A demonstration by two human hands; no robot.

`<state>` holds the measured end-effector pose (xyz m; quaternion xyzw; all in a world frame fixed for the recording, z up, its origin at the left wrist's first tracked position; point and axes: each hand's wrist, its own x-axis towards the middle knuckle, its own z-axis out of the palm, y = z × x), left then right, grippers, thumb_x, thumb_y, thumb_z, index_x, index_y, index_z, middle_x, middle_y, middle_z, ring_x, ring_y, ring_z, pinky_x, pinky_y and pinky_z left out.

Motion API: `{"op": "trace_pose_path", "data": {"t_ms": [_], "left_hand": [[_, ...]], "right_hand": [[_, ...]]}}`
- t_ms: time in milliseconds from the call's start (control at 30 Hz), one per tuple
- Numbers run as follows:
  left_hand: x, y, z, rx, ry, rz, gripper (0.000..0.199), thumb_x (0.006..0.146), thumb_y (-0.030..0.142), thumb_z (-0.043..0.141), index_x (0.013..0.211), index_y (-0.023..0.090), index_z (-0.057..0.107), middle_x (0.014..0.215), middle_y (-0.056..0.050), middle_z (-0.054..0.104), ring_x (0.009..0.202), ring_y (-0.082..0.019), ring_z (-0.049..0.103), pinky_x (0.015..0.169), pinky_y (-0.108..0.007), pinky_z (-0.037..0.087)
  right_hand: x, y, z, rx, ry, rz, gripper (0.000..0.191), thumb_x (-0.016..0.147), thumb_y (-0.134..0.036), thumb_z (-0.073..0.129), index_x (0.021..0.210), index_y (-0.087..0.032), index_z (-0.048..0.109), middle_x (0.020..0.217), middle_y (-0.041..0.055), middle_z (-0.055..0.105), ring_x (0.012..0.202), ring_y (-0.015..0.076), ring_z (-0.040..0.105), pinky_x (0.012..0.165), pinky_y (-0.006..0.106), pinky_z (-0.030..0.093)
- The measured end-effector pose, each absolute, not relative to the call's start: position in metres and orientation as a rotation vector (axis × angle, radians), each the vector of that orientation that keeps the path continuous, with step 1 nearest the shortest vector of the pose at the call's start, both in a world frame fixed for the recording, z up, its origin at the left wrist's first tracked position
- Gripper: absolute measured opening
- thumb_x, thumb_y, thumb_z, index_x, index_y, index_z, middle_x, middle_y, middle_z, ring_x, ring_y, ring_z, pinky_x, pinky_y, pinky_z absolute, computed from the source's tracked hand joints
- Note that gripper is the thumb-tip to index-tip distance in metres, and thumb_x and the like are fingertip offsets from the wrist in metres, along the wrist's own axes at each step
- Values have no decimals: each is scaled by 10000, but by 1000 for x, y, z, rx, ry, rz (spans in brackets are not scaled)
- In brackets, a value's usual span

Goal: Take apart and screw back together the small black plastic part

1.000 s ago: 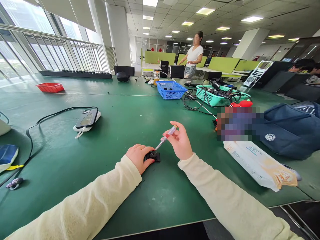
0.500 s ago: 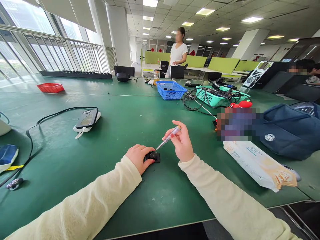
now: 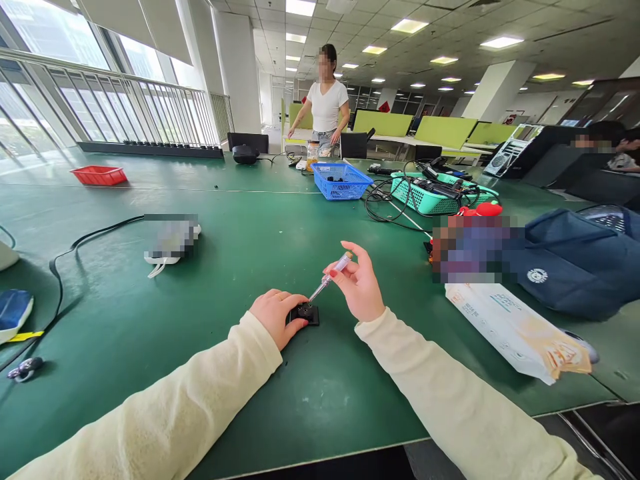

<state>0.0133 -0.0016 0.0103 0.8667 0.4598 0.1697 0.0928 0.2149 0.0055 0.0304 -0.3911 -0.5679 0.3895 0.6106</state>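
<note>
A small flat black part (image 3: 311,315) lies on the green table, its exact kind too small to make out. My left hand (image 3: 274,316) grips it from the left, thumb and fingers around its edge. In my right hand (image 3: 361,281) is a screwdriver (image 3: 329,278) with a clear handle, slanted down to the left and pinched by the fingers. Its tip meets the top of the black part or hovers just over it; I cannot tell which.
Ahead stand a blue basket (image 3: 342,181) and a green basket (image 3: 425,193) of cables. To the right lie a tissue pack (image 3: 505,327) and a navy bag (image 3: 575,267). A red tray (image 3: 99,176) sits far left. Beyond the table stands a person (image 3: 327,107).
The screwdriver has shifted slightly left and down with my right hand, and its tip is nearer the black part. The person beyond the table has moved left.
</note>
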Motion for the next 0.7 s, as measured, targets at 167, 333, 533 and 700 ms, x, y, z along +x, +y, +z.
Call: {"op": "trace_pose_path", "data": {"t_ms": [167,333,533,700], "left_hand": [[13,-2,11,2563,1356,513,333,822,381,646,1137,273,668,1029,-58,728,995,-276,624,914,-452,503],[14,-3,13,2556,1364,487,326,825,367,640,1135,267,668,1043,-52,732,1003,-278,623,925,-458,500],[14,-3,14,2555,1370,486,329,820,369,651,1134,270,667,1024,-54,730,1003,-278,623,919,-451,501],[14,-3,14,2557,1367,490,324,821,360,654,1131,268,670,1032,-54,729,995,-277,625,918,-454,501]], "right_hand": [[215,5,30,-865,-1251,875,552,822,-482,679,1262,-279,415,865,0,691,756,181,691,844,450,569],[217,6,29,-841,-1270,837,462,866,-454,628,1243,-275,428,880,8,688,721,178,687,811,450,574],[217,4,30,-816,-1323,836,421,897,-437,581,1247,-276,413,900,14,670,747,182,682,818,457,567],[216,3,31,-785,-1331,831,398,909,-413,567,1248,-276,410,900,13,663,744,177,677,807,447,564]]}}
